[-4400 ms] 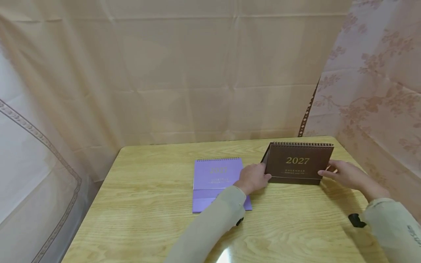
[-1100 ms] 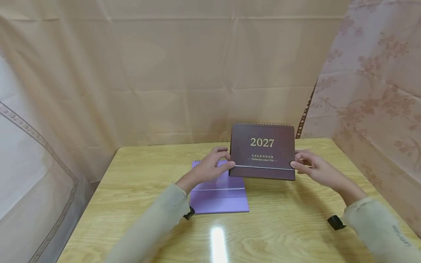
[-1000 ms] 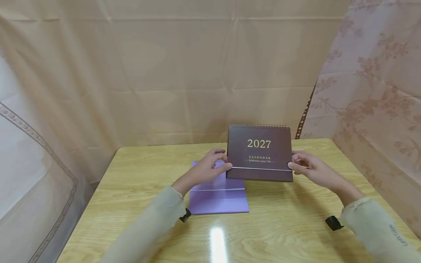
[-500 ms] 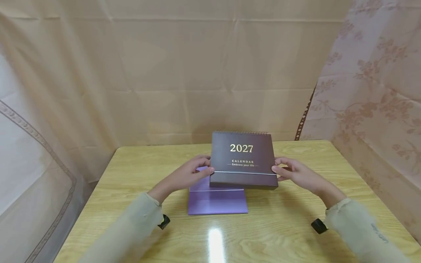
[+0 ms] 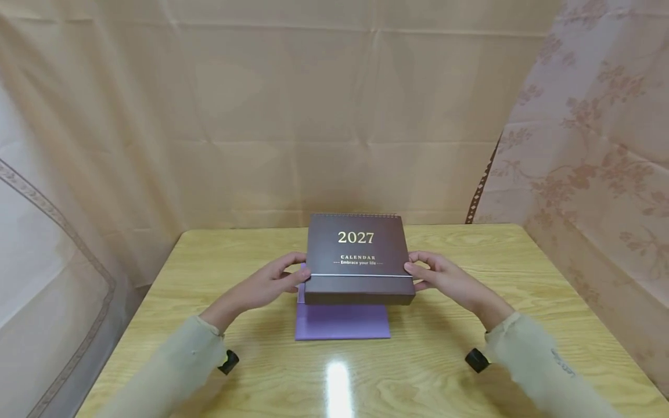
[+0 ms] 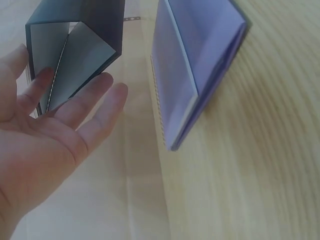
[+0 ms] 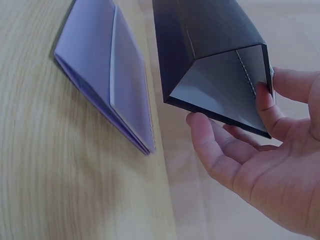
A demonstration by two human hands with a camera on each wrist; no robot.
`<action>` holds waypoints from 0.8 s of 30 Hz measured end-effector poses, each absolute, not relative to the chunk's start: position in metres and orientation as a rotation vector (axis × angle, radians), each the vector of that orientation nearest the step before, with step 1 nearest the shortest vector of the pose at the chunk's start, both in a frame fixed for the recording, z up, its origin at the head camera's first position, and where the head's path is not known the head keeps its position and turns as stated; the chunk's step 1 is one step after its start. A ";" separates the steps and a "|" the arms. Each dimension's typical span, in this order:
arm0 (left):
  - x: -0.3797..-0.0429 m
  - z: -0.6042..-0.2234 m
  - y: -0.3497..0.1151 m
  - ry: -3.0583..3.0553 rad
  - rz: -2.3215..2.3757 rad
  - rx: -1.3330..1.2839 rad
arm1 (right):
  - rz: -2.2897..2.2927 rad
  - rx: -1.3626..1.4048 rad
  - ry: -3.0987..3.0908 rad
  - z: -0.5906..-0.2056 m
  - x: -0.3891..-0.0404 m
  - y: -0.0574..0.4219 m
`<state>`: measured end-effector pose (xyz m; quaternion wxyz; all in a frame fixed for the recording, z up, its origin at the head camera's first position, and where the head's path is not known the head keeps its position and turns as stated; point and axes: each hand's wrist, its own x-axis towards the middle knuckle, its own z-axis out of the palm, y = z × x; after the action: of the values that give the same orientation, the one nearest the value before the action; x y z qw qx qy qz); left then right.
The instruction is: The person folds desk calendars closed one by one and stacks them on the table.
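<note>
A dark brown 2027 desk calendar (image 5: 358, 247), opened into its triangular stand, is held up between both hands. My left hand (image 5: 269, 283) grips its left side, thumb on the front cover and other fingers at the back and underside. On the opposite side my right hand (image 5: 446, 281) pinches it the same way. In both wrist views the brown calendar's hollow end shows, clear of the table. Beneath it a purple desk calendar (image 5: 342, 322) lies folded flat on the wood; its upper part is hidden by the brown one in the head view.
The light wooden table (image 5: 235, 255) carries a bright light reflection near its front. A beige curtain (image 5: 261, 116) hangs behind it, with a floral pink cloth (image 5: 601, 145) on the right and a white cloth (image 5: 42, 261) on the left.
Both hands first held the brown calendar standing at the table's right; they have lifted it, carried it left over the purple calendar and tilted it back. The purple calendar has stayed in place.
</note>
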<state>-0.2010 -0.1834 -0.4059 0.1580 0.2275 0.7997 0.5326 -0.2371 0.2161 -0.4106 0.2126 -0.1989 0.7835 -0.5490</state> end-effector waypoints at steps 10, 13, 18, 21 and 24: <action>-0.195 -0.411 -0.192 2.228 1.554 0.637 | -1.554 -0.500 2.143 -0.415 -0.240 0.202; -0.193 -0.411 -0.193 2.200 1.543 0.647 | -1.536 -0.480 2.158 -0.414 -0.238 0.201; -0.191 -0.411 -0.195 2.173 1.531 0.650 | -1.529 -0.461 2.174 -0.414 -0.236 0.199; -0.192 -0.411 -0.196 2.171 1.535 0.644 | -1.545 -0.453 2.161 -0.414 -0.235 0.198; -0.192 -0.411 -0.197 2.176 1.535 0.639 | -1.567 -0.464 2.141 -0.414 -0.235 0.198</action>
<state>-0.1920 -0.1971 -0.4111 0.2001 0.2286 0.7786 0.5491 -0.2349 0.1975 -0.4142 0.2222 -0.1678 0.7751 -0.5672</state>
